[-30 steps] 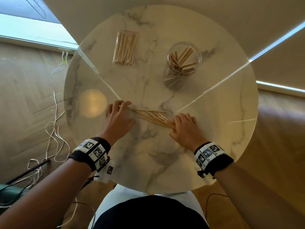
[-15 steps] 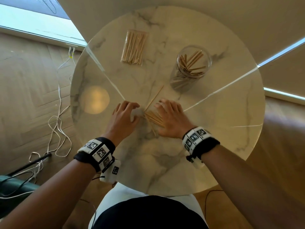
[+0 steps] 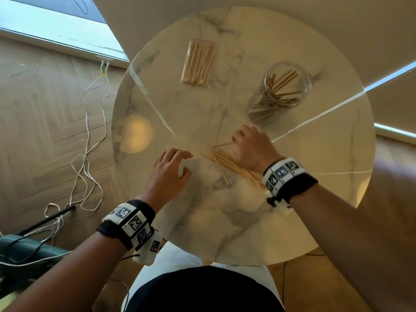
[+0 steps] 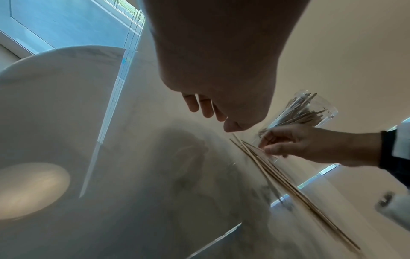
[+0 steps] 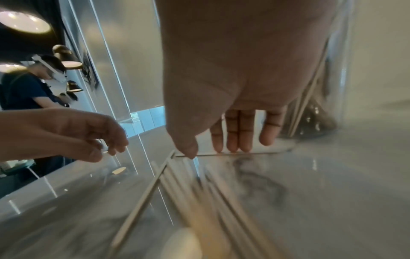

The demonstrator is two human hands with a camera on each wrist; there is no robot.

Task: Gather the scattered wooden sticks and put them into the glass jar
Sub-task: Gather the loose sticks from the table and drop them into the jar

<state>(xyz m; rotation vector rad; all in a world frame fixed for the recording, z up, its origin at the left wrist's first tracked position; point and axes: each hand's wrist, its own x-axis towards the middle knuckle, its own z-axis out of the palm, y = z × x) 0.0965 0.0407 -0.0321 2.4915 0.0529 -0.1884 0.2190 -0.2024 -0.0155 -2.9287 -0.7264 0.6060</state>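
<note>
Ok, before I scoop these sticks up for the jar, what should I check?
1. Loose sticks bunched: not ok, one lies crosswise.
2. Right hand grip: not ok, straight fingers only touch one stray stick.
3. Left hand empty: cannot tell.
4. Glass jar mouth open: ok.
5. Room in jar: ok, partly filled.

Daylight enters from a window (image 3: 56, 30) at upper left, and a round lamp reflection (image 3: 136, 134) glares on the glossy worktop (image 3: 225, 221) beside thin bright streaks. The head view bends strongly at its edges. Both wrist views are dimmer, the near sticks (image 5: 199, 201) smeared by blur, palms in shadow.
</note>
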